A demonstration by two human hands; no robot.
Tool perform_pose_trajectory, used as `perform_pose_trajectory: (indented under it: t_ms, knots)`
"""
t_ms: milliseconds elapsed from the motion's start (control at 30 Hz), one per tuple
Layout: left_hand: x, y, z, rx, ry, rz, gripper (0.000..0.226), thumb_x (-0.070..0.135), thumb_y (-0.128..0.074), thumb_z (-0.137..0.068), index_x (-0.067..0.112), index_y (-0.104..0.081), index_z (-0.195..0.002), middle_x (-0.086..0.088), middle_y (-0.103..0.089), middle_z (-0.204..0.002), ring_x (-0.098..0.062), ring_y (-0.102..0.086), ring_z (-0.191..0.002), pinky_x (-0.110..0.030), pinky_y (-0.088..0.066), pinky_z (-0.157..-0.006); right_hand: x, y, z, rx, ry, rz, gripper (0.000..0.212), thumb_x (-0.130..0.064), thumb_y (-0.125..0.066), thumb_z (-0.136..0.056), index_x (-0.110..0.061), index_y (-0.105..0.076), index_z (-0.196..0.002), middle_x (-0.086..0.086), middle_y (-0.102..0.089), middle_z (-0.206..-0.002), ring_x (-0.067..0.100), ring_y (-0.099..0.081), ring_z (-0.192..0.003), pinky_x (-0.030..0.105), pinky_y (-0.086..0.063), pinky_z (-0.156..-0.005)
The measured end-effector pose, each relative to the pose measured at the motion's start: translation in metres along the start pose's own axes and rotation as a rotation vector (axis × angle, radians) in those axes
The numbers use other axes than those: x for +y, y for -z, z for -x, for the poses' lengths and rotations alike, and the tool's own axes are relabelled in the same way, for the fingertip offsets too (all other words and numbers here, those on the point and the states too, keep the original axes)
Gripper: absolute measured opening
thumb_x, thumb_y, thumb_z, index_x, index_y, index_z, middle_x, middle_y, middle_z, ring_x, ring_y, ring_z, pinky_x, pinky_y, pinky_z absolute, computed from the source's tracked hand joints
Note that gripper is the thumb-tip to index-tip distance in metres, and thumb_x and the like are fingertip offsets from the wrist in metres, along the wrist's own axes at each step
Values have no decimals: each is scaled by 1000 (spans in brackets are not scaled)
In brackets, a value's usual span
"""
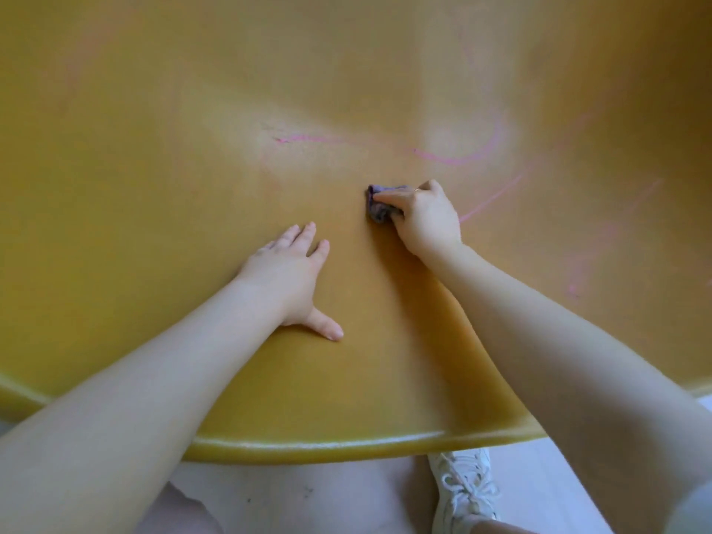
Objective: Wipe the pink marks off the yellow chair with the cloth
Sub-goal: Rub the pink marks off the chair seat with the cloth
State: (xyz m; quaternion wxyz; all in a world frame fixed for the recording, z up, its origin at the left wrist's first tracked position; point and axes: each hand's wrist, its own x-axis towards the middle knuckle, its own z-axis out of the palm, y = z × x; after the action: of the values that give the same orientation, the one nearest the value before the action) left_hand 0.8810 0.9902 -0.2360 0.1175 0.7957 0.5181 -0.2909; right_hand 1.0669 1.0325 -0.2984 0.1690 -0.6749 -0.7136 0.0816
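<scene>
Fingers (389,194) of the right hand (425,219) bunched tight around a small purple-grey cloth (375,204), pressing the wad down onto the seat of the yellow chair (192,148). Only the left edge of the cloth shows past the knuckles; the rest is balled under the palm. A ring on one finger.

Left hand (287,277) lies flat on the seat, fingers spread, thumb angled out toward the front rim, holding nothing. Reads as a brace while the other hand scrubs.

Marks remaining, as seen:
- short pink streak (304,139) beyond the cloth, up and to the left, well apart from it
- long curved pink line (474,154) beyond the right hand, sweeping up to the right
- straight diagonal pink stroke (491,198) just right of the right hand
- fainter pink smears (601,240) further right, running down the rising side of the shell; blurred, extent hard to tell

Seat around and between the hands looks plain yellow, no pink visible. Faint pinkish haze near the left streak, possibly residue, too soft to be sure.

Judgement: task under way but far from finished. The near centre of the seat appears clean; every distinct mark lies beyond or to the right of the cloth. The cloth sits on no visible mark right now. Left to do: the two lines toward the back, the diagonal stroke, then the smears on the right side, which call for a longer reach

Front rim of the chair glossy; a white shoe (464,491) on pale floor below it
</scene>
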Motion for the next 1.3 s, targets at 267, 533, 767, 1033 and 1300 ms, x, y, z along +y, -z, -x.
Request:
perform_pose_trajectory:
  t_ms: [267, 533, 767, 1033, 1300]
  knots:
    - [2, 1, 0, -18, 1, 30, 125, 70, -65, -62, 18, 7, -150, -3, 20, -156, -21, 11, -145, -37, -10, -116, -8, 15, 85, 1, 246, -159, 31, -2, -50, -75, -23, -72, -81, -11, -72, -82, 22, -41, -66, 30, -44, -55]
    - [4, 1, 2, -30, -21, 42, 117, 68, -64, -66, 24, 5, -150, 0, 19, -156, -20, 11, -145, -36, -8, -116, 11, 26, 85, -79, 563, -53, 38, -11, -40, -78, -23, -73, -91, -8, -73, -93, 28, -52, -61, 26, -50, -53]
    - [3, 0, -2, -48, -7, 36, 117, 69, -63, -65, 27, 6, -149, 2, 21, -155, -19, 12, -145, -36, -8, -116, 15, 5, 14, 26, 10, 10, 36, 0, -45, -82, -20, -69, -99, -6, -68, -106, 21, -31, -83, 28, -32, -60]
    - [12, 12, 2, -73, 17, -46, 113, 69, -61, -69, 21, 3, -150, -5, 11, -157, -27, 1, -145, -39, -21, -113, -1, 16, 100, -59, 322, -87, 38, -6, -42, -74, -26, -72, -88, -12, -72, -96, 26, -47, -67, 28, -44, -57]
    - [20, 17, -22, -45, -3, -73, 110, 72, -59, -68, 31, 4, -149, -6, 15, -157, -27, 2, -145, -38, -11, -116, 14, 7, 28, 50, 162, 48, 30, -6, -53, -84, -25, -70, -101, -10, -68, -112, 26, -45, -80, 25, -36, -60]
